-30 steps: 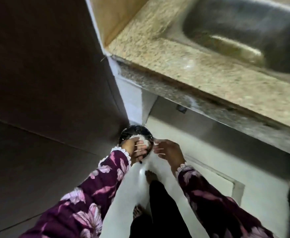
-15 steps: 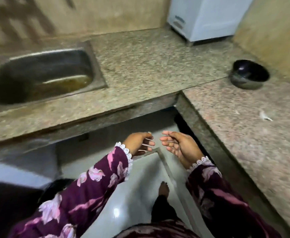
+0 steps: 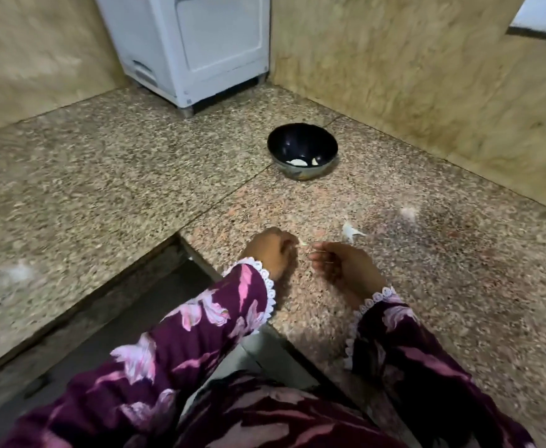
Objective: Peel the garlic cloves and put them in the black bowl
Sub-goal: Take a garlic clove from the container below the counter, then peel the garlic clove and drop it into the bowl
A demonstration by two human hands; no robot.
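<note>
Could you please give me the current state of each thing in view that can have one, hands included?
black bowl: upright on the counter, a few pale peeled pieces inside.
garlic skin scrap: lying loose on the counter, apart from both hands.
left hand: fingers curled, pinching a small pale bit.
right hand: fingers curled toward the left hand; whether it holds anything is unclear.
white appliance: standing in the corner, door closed.

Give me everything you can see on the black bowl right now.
The black bowl is round, glossy dark inside, with a paler, reflective outer wall that looks like metal. It stands upright on the speckled granite counter near the wall corner, in front and to the right of a white appliance. Two small pale pieces, likely peeled garlic, lie at the bottom. Neither hand touches it; both are nearer the counter's edge.
</note>
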